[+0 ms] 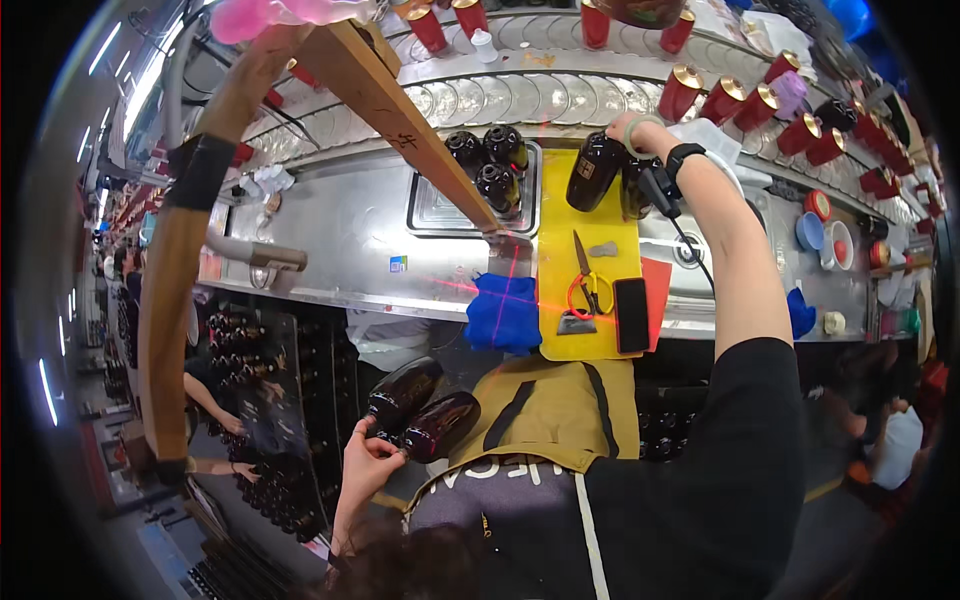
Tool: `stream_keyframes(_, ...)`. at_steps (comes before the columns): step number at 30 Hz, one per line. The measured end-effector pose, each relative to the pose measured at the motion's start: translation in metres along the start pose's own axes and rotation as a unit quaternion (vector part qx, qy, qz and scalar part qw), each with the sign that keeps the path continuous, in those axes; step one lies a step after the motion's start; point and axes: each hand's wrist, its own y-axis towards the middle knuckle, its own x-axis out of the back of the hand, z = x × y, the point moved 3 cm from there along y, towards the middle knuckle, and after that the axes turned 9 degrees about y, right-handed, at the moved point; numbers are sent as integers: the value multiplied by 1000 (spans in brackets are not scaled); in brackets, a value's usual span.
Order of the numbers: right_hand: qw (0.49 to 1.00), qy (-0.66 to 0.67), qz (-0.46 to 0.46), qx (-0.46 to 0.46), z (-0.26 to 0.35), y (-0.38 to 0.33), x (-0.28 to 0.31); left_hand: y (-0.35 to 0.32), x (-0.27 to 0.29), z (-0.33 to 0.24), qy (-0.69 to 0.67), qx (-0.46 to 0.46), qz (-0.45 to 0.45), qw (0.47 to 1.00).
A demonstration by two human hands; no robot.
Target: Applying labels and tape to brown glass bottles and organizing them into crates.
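Note:
My left hand point(365, 462) is at the lower left, beside my apron. Its fingers close around the neck ends of two dark glass bottles, a far bottle point(405, 388) and a near bottle point(442, 424), both tilted with their bodies pointing up and right. Over the far end of the yellow mat point(560, 235), my right hand point(645, 138) is closed on the top of a dark bottle point(597, 172) with a small label. Another dark bottle point(634, 190) stands beside it, partly hidden by my wrist. A pale green ring and a black strap with a corded black device are around that wrist.
On the mat lie scissors point(584, 282) and a black phone point(630, 315). A blue cloth point(503, 313) lies to the left, below a metal tray point(425, 205) with several dark bottles. A wooden post point(400, 120) slants overhead. Red cans point(722, 101) line the conveyor point(530, 97).

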Motion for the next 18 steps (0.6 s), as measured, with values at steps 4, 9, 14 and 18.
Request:
stream_keyframes(4, 986, 133, -92, -46, 4, -65, 12, 14, 16, -9, 56, -45, 14, 997)
stream_keyframes(9, 924, 292, -237, -69, 37, -239, 31, 56, 27, -9, 139, -116, 61, 982)
stream_keyframes(14, 897, 282, -310, -138, 140, -416, 17, 84, 32, -19, 235, -189, 106, 948)
stream_keyframes(18, 864, 295, -306, -269, 205, -518, -48, 103, 21, -44, 320, -264, 153, 897)
